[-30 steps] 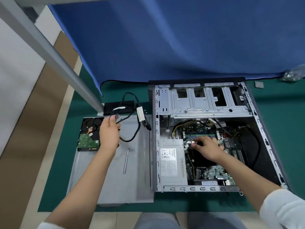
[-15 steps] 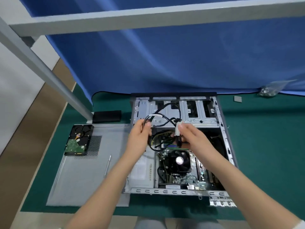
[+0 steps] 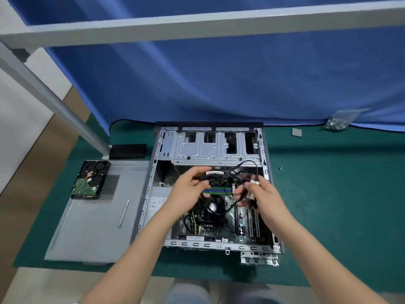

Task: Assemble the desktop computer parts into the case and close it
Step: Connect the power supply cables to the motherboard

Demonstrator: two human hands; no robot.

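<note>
The computer case (image 3: 210, 189) lies on its side on the green counter (image 3: 339, 205), open at the top. Both hands are over the open case, and they hold one black cable (image 3: 241, 166) between them.

The left hand (image 3: 188, 189) has its grip closed on one end of the cable, where a white band wraps it. The fingers curl around that end. The right hand (image 3: 263, 198) pinches the other end, by a white plug (image 3: 254, 183), with its fingers curled tight. The cable loops up in the middle, toward the back of the case.

Under the hands, inside the case, sits the round fan (image 3: 213, 207) on the green board. The silver drive cage (image 3: 214, 148) fills the far part of the case.

To the left of the case lies the flat gray side panel (image 3: 94, 227). A hard drive (image 3: 91, 181) rests on the far corner of the panel. A thin silver screwdriver (image 3: 123, 213) lies on the panel too, nearer the case. A black block (image 3: 128, 150) sits just past the panel.

Far to the right of the case is a clear bag of screws (image 3: 338, 121), by the blue cloth (image 3: 219, 80). One small screw (image 3: 280, 168) lies near the right side of the case.
</note>
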